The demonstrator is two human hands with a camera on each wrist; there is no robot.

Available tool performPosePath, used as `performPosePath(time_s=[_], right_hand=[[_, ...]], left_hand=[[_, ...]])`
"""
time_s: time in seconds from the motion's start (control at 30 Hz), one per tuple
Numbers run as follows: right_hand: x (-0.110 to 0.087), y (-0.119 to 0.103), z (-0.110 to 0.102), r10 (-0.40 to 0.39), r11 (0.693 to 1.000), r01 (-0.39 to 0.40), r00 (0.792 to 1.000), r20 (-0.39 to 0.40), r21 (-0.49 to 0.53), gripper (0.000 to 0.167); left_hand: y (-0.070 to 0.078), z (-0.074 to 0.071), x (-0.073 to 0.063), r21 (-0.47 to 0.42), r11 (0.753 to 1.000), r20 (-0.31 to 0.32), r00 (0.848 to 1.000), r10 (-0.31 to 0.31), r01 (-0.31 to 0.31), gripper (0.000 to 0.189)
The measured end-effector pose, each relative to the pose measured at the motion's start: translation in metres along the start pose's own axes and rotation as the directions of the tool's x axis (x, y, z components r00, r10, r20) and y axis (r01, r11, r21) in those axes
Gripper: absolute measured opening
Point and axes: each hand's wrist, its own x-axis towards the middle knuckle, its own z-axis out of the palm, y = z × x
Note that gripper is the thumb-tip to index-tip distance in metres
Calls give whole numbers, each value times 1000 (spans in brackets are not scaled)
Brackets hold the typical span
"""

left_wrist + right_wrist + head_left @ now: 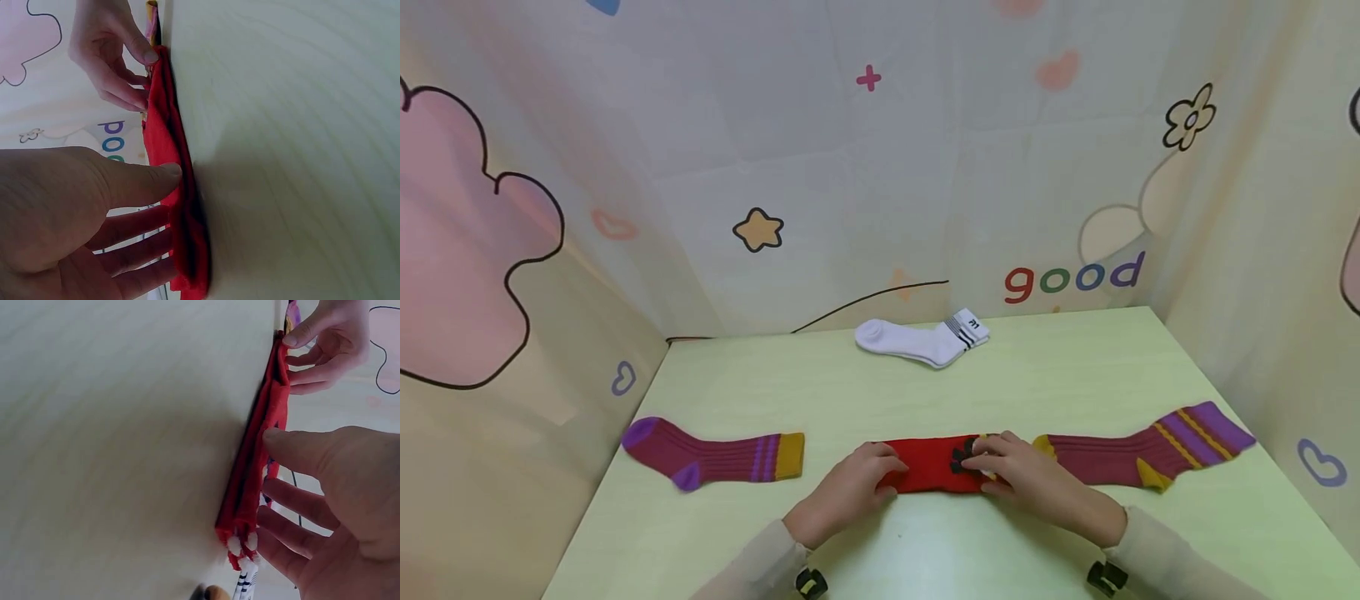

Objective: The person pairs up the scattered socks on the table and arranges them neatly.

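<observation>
On the table (910, 558), a yellow-toed sock (1112, 457) is lying at three o'clock, a purple-toed sock (722, 458) at nine, a white sock (917, 342) at twelve; centrally, a red sock (927, 467) is lying, left hand (848, 487) at its nine, right hand (1037, 475) at its three, both touching it, fingers spread.

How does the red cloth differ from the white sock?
The red cloth is red with a dark mark on top; the white sock has black stripes near its cuff. The red cloth lies as a straight strip, while the white sock bends at the heel. Fingers touch the red cloth; none touch the white sock. Both lie on the pale green table.
</observation>
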Motion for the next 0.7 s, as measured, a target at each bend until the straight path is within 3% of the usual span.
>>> performPosePath(time_s=[0.43, 0.7], right_hand=[[-2, 1, 5, 16, 1000, -16, 1000, 18, -15, 31], [5, 10, 3, -18, 1000, 17, 1000, -10, -23, 30]], left_hand=[[-1, 5, 0, 21, 1000, -5, 1000, 4, -4, 19], [-4, 0, 10, 52, 998, -14, 999, 42, -41, 19]])
